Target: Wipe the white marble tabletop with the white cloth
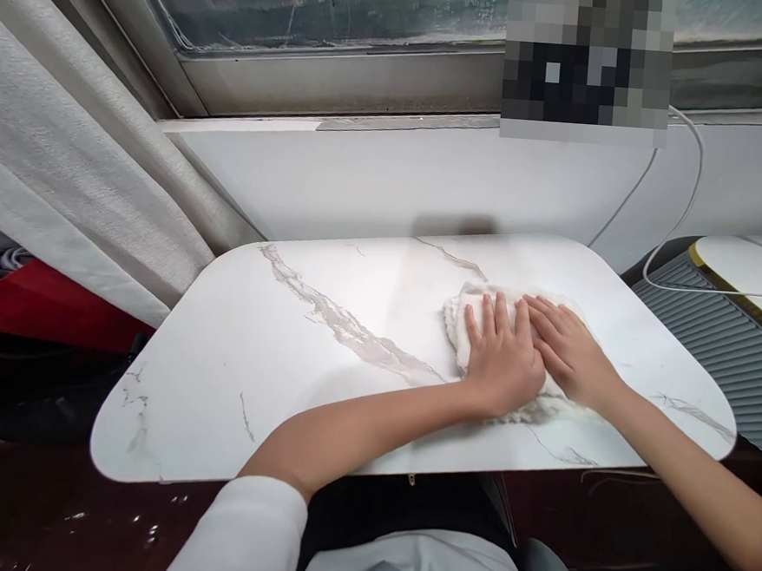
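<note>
Cloth (550,403) toward right edge of table (187,350): we should press evenly, left hand (506,368) and right hand (570,351) flat atop, unclenched.

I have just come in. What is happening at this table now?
A person has both hands on a white cloth that lies on the right part of a white, marbled table. The left hand is palm down with fingers spread; the right hand lies close beside it. The cloth is partly hidden under them.
</note>
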{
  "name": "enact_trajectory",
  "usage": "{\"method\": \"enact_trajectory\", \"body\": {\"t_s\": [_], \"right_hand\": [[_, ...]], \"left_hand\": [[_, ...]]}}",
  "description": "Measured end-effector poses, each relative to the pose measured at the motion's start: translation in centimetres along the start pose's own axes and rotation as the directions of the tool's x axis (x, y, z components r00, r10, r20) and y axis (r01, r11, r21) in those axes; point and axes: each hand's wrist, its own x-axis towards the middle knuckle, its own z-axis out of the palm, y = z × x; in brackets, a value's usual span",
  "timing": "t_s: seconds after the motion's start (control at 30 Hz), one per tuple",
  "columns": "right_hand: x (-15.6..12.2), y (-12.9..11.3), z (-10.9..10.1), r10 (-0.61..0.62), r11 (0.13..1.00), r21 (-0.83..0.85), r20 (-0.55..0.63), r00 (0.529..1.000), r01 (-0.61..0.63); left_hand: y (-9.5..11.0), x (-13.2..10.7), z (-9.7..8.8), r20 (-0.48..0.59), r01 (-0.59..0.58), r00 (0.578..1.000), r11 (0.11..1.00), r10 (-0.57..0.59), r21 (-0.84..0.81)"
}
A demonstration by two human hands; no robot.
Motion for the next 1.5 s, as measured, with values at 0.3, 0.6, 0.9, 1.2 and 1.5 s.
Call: {"method": "enact_trajectory", "body": {"t_s": [0.3,0.6,0.9,1.2,1.5], "right_hand": [[11.4,5.3,2.5,0.048,0.998,-0.05,0.002,0.999,-0.048],[16.1,8.9,3.2,0.022,0.999,0.044,-0.027,0.999,-0.021],[14.4,15.8,1.3,0.077,0.997,0.025,-0.016,0.997,-0.076],[11.2,16.2,-0.4,0.228,0.973,-0.03,0.057,0.972,-0.227],[5.4,16.1,-1.8,0.249,0.968,-0.017,0.08,0.965,-0.249]], "left_hand": [[-6.0,11.6,-0.5,0.045,-0.019,0.999,1.0,0.019,0.019],[-6.6,15.9,0.9,-0.099,0.004,0.995,0.99,0.01,0.144],[-1.2,20.0,4.0,-0.142,-0.029,0.989,0.992,0.046,0.125],[2.0,19.6,5.0,-0.11,-0.052,0.992,0.996,0.06,0.074],[5.8,15.3,5.2,-0.059,-0.073,0.995,0.991,0.08,0.116]]}}
